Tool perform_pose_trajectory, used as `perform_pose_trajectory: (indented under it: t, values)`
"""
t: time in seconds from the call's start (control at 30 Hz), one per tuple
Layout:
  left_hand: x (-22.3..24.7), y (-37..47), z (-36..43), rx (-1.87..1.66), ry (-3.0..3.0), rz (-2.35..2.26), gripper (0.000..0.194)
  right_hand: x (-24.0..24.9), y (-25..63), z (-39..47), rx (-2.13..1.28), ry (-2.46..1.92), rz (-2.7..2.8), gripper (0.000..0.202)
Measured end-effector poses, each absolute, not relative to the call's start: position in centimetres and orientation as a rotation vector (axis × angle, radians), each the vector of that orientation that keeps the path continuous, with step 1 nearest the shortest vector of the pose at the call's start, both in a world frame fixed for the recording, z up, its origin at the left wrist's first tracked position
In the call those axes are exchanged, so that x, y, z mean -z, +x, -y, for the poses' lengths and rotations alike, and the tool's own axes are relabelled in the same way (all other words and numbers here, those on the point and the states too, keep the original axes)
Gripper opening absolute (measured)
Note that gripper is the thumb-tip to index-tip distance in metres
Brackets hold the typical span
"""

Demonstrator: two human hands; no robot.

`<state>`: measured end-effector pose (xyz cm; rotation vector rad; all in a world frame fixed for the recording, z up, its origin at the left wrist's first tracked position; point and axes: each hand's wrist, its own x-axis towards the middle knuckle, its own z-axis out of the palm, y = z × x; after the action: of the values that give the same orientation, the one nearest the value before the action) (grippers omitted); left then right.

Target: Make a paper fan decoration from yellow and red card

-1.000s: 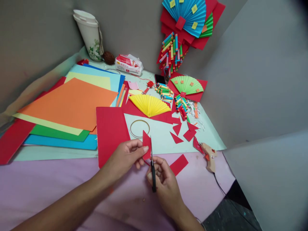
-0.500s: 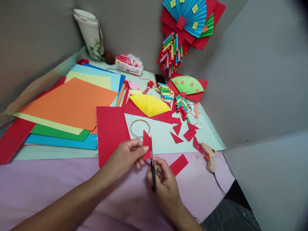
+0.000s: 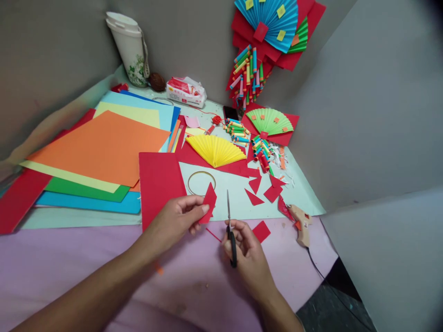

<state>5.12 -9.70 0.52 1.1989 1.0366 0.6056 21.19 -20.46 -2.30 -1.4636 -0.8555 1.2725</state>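
Between the thumb and fingers of my left hand (image 3: 183,214) is a small red paper piece (image 3: 209,203), held upright near a gold ring (image 3: 194,173). My right hand (image 3: 247,253) grips black-handled scissors (image 3: 232,246), their blades pointing away from me and a little apart from the paper. A thin red strip (image 3: 213,234) lies between the hands. Behind my right hand, a red paper rectangle (image 3: 262,231) is partly hidden. Red scraps (image 3: 254,197) lie beyond the scissors. A large red sheet (image 3: 161,184) sits beside my left hand, and a yellow folded fan (image 3: 216,150) is further back.
Stacked coloured sheets (image 3: 104,147) cover the left side. A glue gun (image 3: 302,226) with a cord lies at the right. At the back stand a white cup (image 3: 129,50) and a tissue pack (image 3: 187,92). A fan decoration (image 3: 266,27) hangs against the wall.
My right hand and the scissors have moved right, away from the red piece. My left hand has shifted slightly left and tilted the piece.
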Motion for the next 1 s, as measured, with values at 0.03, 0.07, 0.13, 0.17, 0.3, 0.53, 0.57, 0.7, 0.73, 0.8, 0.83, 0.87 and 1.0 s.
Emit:
perform_pose_trajectory:
  t: [0.03, 0.07, 0.13, 0.17, 0.3, 0.53, 0.57, 0.7, 0.73, 0.8, 0.83, 0.87, 1.0]
  values:
    - [-0.7, 5.0, 9.6, -0.591, 1.244, -1.043, 0.026, 2.0, 21.8, 20.4, -1.276, -1.492, 0.906, 0.033]
    - [-0.8, 4.9, 9.5, -0.576, 1.295, -1.046, 0.027, 1.8, 22.4, 20.4, -1.284, -1.522, 0.965, 0.034]
    - [-0.9, 4.7, 9.3, -0.556, 1.392, -1.049, 0.028, 1.3, 23.5, 20.3, -1.294, -1.567, 1.084, 0.038]
    - [-0.9, 4.6, 9.3, -0.557, 1.433, -1.054, 0.029, 1.2, 24.1, 20.3, -1.291, -1.582, 1.139, 0.040]
    - [-0.7, 4.4, 9.2, -0.577, 1.595, -1.072, 0.029, 0.3, 25.8, 20.0, -1.265, -1.622, 1.344, 0.040]
    - [-0.9, 4.3, 9.0, -0.541, 1.724, -1.062, 0.025, -0.8, 27.1, 19.2, -1.231, -1.621, 1.507, 0.038]
    - [-1.0, 4.3, 9.1, -0.541, 1.724, -1.057, 0.025, -0.9, 27.1, 19.2, -1.229, -1.615, 1.520, 0.038]
    - [-1.2, 4.3, 9.2, -0.532, 1.705, -1.012, 0.025, -1.0, 27.1, 18.9, -1.219, -1.588, 1.568, 0.037]
    - [-1.3, 4.3, 9.2, -0.530, 1.702, -1.003, 0.025, -1.0, 27.0, 18.9, -1.216, -1.587, 1.576, 0.037]
    - [-1.3, 4.4, 9.2, -0.536, 1.695, -0.999, 0.024, -1.0, 27.0, 18.8, -1.213, -1.584, 1.585, 0.037]
    - [-1.3, 4.4, 9.2, -0.541, 1.692, -1.002, 0.024, -1.1, 27.0, 18.8, -1.212, -1.581, 1.585, 0.037]
    - [-1.3, 4.4, 9.2, -0.545, 1.689, -1.006, 0.024, -1.1, 26.9, 18.8, -1.209, -1.575, 1.585, 0.036]
    - [-1.3, 4.5, 9.2, -0.539, 1.689, -0.996, 0.025, -1.1, 27.0, 18.7, -1.186, -1.567, 1.596, 0.036]
